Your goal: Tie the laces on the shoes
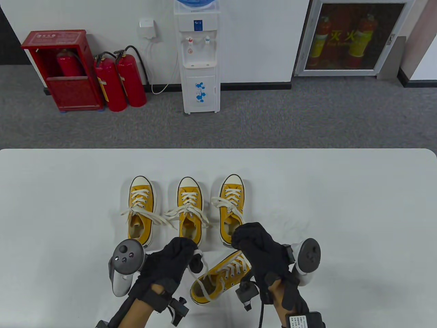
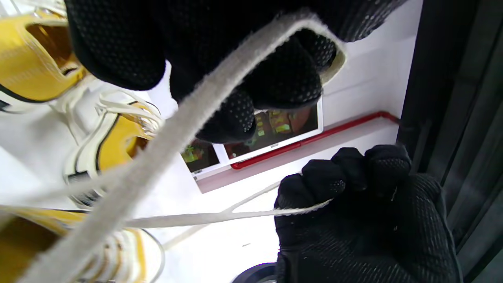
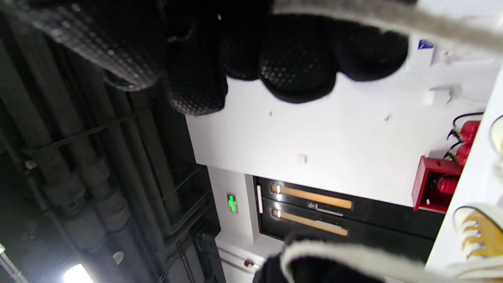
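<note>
You are mid-knot on the shoe [image 1: 218, 276] lying askew near the bench's near edge, left hand [image 1: 167, 266] and right hand [image 1: 263, 253] each with fingers curled tight on a lace end [image 2: 220, 94]; next, draw both ends apart evenly.

Office: water dispenser [image 1: 199, 58]; fire extinguishers [image 1: 119, 82]

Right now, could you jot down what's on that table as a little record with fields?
Shoes in row: three yellow sneakers, toes away from the person
Shoe being worked on: fourth sneaker, lying askew nearest the person
Left hand: grips a white lace
Right hand: grips the other lace end
Surface: white table
</note>
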{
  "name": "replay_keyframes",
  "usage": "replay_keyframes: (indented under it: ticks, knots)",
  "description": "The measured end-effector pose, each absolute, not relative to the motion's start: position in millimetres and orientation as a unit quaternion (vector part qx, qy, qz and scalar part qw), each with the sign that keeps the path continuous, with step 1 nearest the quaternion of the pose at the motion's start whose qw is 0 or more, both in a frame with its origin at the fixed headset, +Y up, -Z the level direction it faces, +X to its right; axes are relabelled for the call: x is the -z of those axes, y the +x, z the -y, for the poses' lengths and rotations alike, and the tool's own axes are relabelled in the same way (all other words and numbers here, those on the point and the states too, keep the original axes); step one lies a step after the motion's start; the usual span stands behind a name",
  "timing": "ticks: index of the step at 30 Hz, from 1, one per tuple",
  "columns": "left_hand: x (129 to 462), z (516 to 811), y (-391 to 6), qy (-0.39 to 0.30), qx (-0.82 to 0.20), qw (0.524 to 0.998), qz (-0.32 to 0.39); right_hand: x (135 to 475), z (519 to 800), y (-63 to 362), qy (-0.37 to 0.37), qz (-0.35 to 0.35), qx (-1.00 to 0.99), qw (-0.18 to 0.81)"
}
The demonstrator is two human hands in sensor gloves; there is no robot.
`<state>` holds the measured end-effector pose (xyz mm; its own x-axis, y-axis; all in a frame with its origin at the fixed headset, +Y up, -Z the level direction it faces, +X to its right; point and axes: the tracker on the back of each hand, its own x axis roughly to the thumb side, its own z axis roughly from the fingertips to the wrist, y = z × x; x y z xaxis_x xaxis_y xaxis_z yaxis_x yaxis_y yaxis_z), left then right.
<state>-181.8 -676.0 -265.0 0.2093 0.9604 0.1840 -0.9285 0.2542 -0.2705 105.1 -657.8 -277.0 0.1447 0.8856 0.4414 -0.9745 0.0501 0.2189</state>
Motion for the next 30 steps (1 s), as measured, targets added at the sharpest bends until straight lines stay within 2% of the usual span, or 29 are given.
replay_keyframes:
  ticks: [7, 13, 20, 25, 30]
  knots:
    - [275, 682, -186, -0.047, -0.695, 0.706, 0.127, 282, 655, 89, 0.266, 0.073, -0.638, 0.719]
    - [282, 705, -194, -0.054, -0.743, 0.656, 0.118, 287, 656, 78, 0.284, 0.042, -0.628, 0.723]
    - [286, 722, -189, -0.082, -0.757, 0.636, 0.125, 288, 666, 64, 0.310, -0.029, -0.627, 0.714]
    - [285, 733, -166, -0.163, -0.748, 0.624, 0.158, 288, 675, 57, 0.309, -0.055, -0.623, 0.716]
    - [281, 737, -153, -0.195, -0.719, 0.641, 0.185, 287, 678, 58, 0.306, -0.062, -0.616, 0.723]
